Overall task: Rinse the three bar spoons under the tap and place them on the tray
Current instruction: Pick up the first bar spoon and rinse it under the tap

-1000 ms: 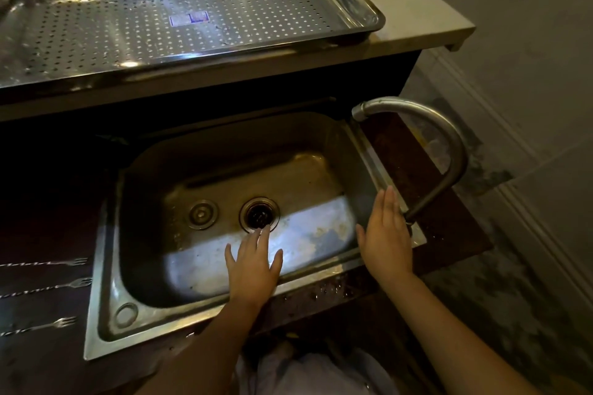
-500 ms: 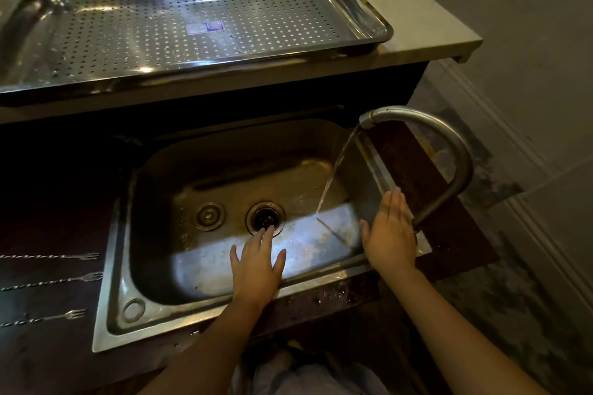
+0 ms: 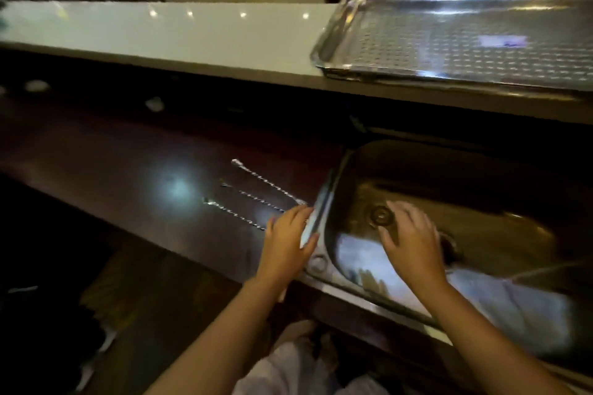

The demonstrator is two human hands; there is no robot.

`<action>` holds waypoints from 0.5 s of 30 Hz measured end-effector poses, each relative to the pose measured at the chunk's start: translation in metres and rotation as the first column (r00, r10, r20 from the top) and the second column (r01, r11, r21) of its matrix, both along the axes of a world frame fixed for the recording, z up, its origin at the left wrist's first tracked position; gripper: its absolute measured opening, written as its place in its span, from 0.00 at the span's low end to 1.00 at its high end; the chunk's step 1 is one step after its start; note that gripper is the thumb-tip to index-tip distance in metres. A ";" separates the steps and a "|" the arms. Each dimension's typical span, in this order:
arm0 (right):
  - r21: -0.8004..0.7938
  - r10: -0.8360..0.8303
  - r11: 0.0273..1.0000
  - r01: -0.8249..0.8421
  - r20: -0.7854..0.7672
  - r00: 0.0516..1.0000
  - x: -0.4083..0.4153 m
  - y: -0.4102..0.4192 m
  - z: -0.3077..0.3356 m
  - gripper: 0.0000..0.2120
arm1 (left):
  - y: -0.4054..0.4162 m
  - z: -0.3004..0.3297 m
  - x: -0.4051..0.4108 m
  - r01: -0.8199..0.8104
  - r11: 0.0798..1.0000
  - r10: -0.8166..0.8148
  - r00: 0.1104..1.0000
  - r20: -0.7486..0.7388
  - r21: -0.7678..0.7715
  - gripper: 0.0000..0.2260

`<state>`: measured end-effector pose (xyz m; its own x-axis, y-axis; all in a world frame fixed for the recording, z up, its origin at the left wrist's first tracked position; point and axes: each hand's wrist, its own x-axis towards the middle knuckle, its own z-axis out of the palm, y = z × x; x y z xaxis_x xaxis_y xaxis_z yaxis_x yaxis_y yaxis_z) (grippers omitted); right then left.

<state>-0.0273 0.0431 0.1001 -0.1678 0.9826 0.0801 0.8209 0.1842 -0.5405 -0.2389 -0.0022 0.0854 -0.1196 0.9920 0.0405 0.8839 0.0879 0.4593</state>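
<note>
Three thin twisted bar spoons lie side by side on the dark counter left of the sink: the far one (image 3: 263,179), the middle one (image 3: 253,197) and the near one (image 3: 234,214). My left hand (image 3: 285,240) hovers over their right ends by the sink's left rim, fingers relaxed, holding nothing. My right hand (image 3: 412,240) is spread above the sink basin (image 3: 481,234), also holding nothing. The perforated steel tray (image 3: 340,32) sits on the raised pale ledge at the upper right. The tap is out of view.
A pale raised ledge (image 3: 160,32) runs along the back of the dark counter (image 3: 112,170). The sink drain (image 3: 380,214) shows beside my right hand. Dim room clutter lies beyond the ledge. The image is motion-blurred.
The view has swung left. My right hand left the tap's base and now hangs over the basin. My left hand moved from the sink's front to the spoons' ends. Water had started running.
</note>
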 end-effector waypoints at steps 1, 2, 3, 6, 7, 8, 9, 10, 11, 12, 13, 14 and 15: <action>-0.015 0.047 0.999 -0.047 -0.001 0.999 -0.021 0.003 -0.001 0.21 | -0.003 0.002 -0.023 -0.021 0.999 0.020 0.999 -0.025 -0.024 0.21; -0.038 0.090 0.995 -0.089 0.009 0.996 -0.041 0.006 -0.003 0.20 | -0.005 0.003 -0.045 -0.033 0.998 0.031 0.998 -0.049 -0.053 0.21; -0.061 0.130 0.990 -0.129 0.028 0.991 -0.060 0.007 -0.005 0.19 | -0.007 0.003 -0.066 -0.040 0.996 0.035 0.997 -0.066 -0.076 0.20; -0.115 0.213 0.972 -0.206 0.048 0.976 -0.112 0.009 -0.015 0.17 | -0.006 -0.001 -0.118 -0.038 0.991 0.026 0.996 -0.090 -0.128 0.20; -0.131 0.227 0.967 -0.220 0.046 0.973 -0.127 0.009 -0.019 0.16 | -0.004 -0.003 -0.131 -0.026 0.987 0.010 0.994 -0.105 -0.156 0.21; -0.146 0.241 0.962 -0.231 0.053 0.969 -0.141 0.008 -0.022 0.16 | -0.001 -0.006 -0.143 -0.005 0.982 -0.019 0.992 -0.127 -0.189 0.22; -0.161 0.250 0.958 -0.238 0.062 0.966 -0.154 0.008 -0.026 0.16 | 0.003 -0.009 -0.152 0.023 0.973 -0.059 0.986 -0.153 -0.229 0.23; -0.174 0.255 0.955 -0.240 0.068 0.965 -0.165 0.008 -0.030 0.16 | 0.008 -0.012 -0.160 0.053 0.962 -0.103 0.979 -0.175 -0.268 0.23; -0.185 0.258 0.953 -0.240 0.078 0.963 -0.175 0.008 -0.034 0.16 | 0.013 -0.016 -0.167 0.083 0.952 -0.143 0.972 -0.185 -0.296 0.23; -0.195 0.262 0.951 -0.240 0.097 0.960 -0.184 0.009 -0.037 0.16 | 0.018 -0.019 -0.173 0.113 0.944 -0.177 0.967 -0.185 -0.310 0.22; -0.206 0.268 0.949 -0.239 0.125 0.955 -0.192 0.009 -0.041 0.16 | 0.022 -0.022 -0.177 0.143 0.937 -0.209 0.961 -0.182 -0.318 0.21; -0.216 0.272 0.947 -0.236 0.153 0.950 -0.199 0.010 -0.044 0.16 | 0.027 -0.024 -0.181 0.173 0.930 -0.242 0.952 -0.185 -0.325 0.20; -0.222 0.274 0.947 -0.232 0.179 0.945 -0.205 0.010 -0.046 0.15 | 0.030 -0.026 -0.185 0.203 0.921 -0.279 0.940 -0.198 -0.333 0.18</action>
<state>-0.2322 0.0530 0.0539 -0.4051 0.8980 -0.1717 0.8576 0.3081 -0.4118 -0.4234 0.0283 0.0591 0.1006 0.9577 -0.2697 0.9748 -0.0407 0.2192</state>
